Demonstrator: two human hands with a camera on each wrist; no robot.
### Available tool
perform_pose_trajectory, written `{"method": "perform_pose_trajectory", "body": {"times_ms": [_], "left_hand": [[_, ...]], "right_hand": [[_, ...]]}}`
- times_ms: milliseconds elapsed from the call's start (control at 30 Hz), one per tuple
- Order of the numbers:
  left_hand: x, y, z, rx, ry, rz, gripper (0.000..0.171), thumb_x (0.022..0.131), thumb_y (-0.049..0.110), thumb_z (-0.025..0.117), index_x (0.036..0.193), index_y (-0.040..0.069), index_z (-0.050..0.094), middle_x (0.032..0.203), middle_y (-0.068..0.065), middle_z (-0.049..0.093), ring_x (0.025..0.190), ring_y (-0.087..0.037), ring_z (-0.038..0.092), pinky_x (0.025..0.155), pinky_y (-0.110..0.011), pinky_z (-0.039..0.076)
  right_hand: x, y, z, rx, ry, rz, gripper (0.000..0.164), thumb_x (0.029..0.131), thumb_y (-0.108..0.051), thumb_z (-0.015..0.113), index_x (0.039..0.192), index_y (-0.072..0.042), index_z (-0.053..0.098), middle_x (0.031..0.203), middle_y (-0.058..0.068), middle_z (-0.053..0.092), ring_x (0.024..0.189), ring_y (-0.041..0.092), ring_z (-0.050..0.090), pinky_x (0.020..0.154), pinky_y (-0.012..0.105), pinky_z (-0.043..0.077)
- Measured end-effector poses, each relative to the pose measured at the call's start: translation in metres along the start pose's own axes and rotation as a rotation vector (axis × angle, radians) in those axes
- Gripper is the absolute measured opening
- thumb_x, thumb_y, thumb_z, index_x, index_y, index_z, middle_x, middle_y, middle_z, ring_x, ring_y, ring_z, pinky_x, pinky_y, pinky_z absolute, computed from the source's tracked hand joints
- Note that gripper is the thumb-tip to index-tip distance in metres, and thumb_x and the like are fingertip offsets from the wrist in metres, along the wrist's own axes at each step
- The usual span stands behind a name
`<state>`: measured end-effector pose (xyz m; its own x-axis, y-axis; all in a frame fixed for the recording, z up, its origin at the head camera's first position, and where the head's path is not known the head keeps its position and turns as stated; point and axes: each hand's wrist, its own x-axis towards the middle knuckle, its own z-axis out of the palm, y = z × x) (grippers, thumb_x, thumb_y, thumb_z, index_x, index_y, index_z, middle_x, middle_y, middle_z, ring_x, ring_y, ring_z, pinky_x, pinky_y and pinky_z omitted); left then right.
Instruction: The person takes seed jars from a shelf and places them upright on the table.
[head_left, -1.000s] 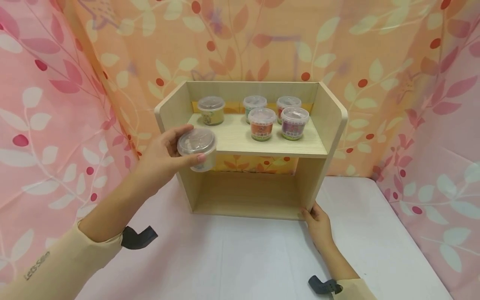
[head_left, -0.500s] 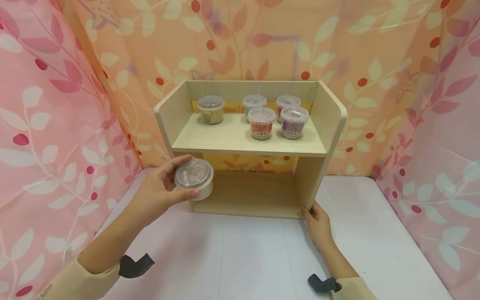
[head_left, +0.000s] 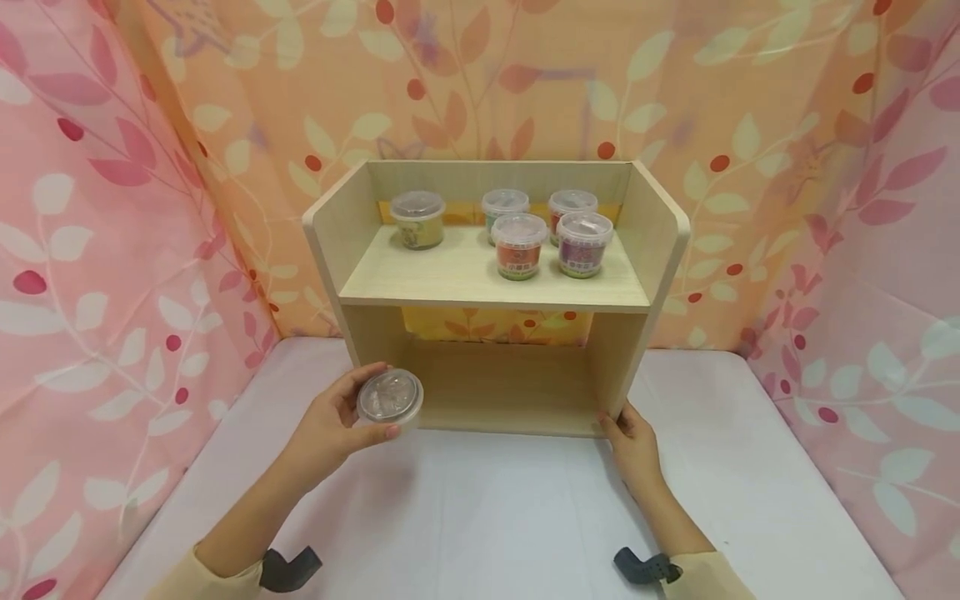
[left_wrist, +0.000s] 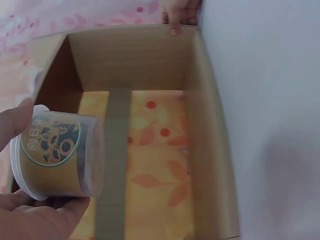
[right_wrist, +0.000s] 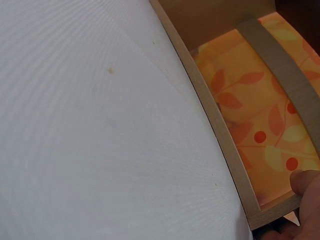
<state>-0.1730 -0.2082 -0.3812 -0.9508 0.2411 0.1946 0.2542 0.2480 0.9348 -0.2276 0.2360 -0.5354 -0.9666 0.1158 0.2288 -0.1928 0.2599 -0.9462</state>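
My left hand (head_left: 324,432) grips a small lidded plastic tub (head_left: 390,398), thumb on one side and fingers on the other. It is in front of the lower left opening of a pale wooden shelf unit (head_left: 487,293). In the left wrist view the tub (left_wrist: 55,152) lies sideways and shows a yellow label with sunflowers. Its lid is clear. My right hand (head_left: 636,448) pinches the front edge of the unit's right side panel near the bottom. The right wrist view shows that thumb (right_wrist: 304,181) on the panel's inner face.
On the upper shelf stand a yellow tub (head_left: 418,225) at left, and an orange tub (head_left: 519,250), a purple tub (head_left: 582,248), a teal tub (head_left: 504,210) and a red tub (head_left: 572,207) at right. White cloth (head_left: 495,517) covers the table. Patterned curtains (head_left: 480,75) surround it.
My left hand has brought the tub down from the upper shelf's front edge to the level of the lower compartment. The right hand keeps its hold on the side panel.
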Motion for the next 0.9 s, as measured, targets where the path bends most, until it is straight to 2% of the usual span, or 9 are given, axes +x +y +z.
{"method": "perform_pose_trajectory", "body": {"times_ms": [100, 167, 367, 433, 633, 767, 900], "left_hand": [[-0.003, -0.021, 0.003, -0.021, -0.001, -0.003, 0.086, 0.077, 0.007, 0.089, 0.15, 0.004, 0.044, 0.152, -0.015, 0.049, 0.133, -0.007, 0.051, 0.104, -0.009, 0.041], [-0.003, -0.034, 0.004, -0.026, 0.002, -0.014, 0.086, 0.076, 0.007, 0.09, 0.15, 0.005, 0.045, 0.152, -0.015, 0.049, 0.133, -0.005, 0.051, 0.105, -0.008, 0.04], [0.004, -0.065, 0.012, -0.018, -0.006, -0.071, 0.088, 0.075, 0.009, 0.091, 0.15, 0.006, 0.046, 0.152, -0.015, 0.051, 0.141, -0.031, 0.048, 0.103, -0.009, 0.04], [0.006, -0.074, 0.015, -0.007, -0.007, -0.088, 0.088, 0.074, 0.008, 0.092, 0.15, 0.006, 0.047, 0.151, -0.016, 0.051, 0.141, -0.035, 0.047, 0.103, -0.01, 0.04], [0.015, -0.097, 0.022, 0.033, -0.018, -0.14, 0.091, 0.072, 0.009, 0.093, 0.15, 0.005, 0.046, 0.15, -0.017, 0.051, 0.14, -0.035, 0.049, 0.108, -0.021, 0.041], [0.018, -0.105, 0.024, 0.024, -0.017, -0.178, 0.092, 0.072, 0.008, 0.093, 0.15, 0.002, 0.044, 0.15, -0.019, 0.051, 0.139, -0.036, 0.049, 0.106, -0.021, 0.043], [0.019, -0.112, 0.026, 0.005, -0.015, -0.214, 0.092, 0.072, 0.007, 0.093, 0.15, 0.002, 0.044, 0.149, -0.02, 0.05, 0.139, -0.036, 0.049, 0.106, -0.022, 0.044]], "right_hand": [[-0.001, 0.0, 0.001, -0.008, -0.008, 0.007, 0.054, 0.104, -0.016, 0.062, 0.154, -0.006, 0.045, 0.145, 0.024, 0.056, 0.133, 0.039, 0.056, 0.092, 0.006, 0.046], [-0.001, 0.001, 0.002, -0.009, -0.014, 0.001, 0.054, 0.104, -0.017, 0.062, 0.154, -0.006, 0.045, 0.145, 0.024, 0.056, 0.132, 0.039, 0.056, 0.093, 0.006, 0.046], [0.002, -0.001, -0.001, -0.02, -0.003, -0.009, 0.054, 0.104, -0.018, 0.062, 0.154, -0.007, 0.045, 0.143, 0.024, 0.058, 0.131, 0.038, 0.058, 0.093, 0.007, 0.046], [0.003, -0.002, -0.002, -0.026, -0.008, -0.008, 0.055, 0.104, -0.02, 0.062, 0.155, -0.008, 0.044, 0.144, 0.023, 0.057, 0.131, 0.037, 0.058, 0.093, 0.007, 0.046], [0.004, -0.002, -0.004, -0.02, -0.001, -0.012, 0.055, 0.104, -0.018, 0.061, 0.155, -0.005, 0.043, 0.144, 0.025, 0.056, 0.132, 0.038, 0.056, 0.093, 0.006, 0.045], [0.004, -0.001, -0.003, 0.009, 0.006, -0.008, 0.054, 0.104, -0.015, 0.062, 0.153, -0.003, 0.044, 0.142, 0.027, 0.057, 0.13, 0.04, 0.058, 0.092, 0.007, 0.047], [0.002, -0.002, -0.002, 0.0, -0.004, 0.005, 0.056, 0.104, -0.016, 0.062, 0.155, -0.004, 0.042, 0.144, 0.024, 0.057, 0.131, 0.036, 0.058, 0.093, 0.007, 0.047]]}}
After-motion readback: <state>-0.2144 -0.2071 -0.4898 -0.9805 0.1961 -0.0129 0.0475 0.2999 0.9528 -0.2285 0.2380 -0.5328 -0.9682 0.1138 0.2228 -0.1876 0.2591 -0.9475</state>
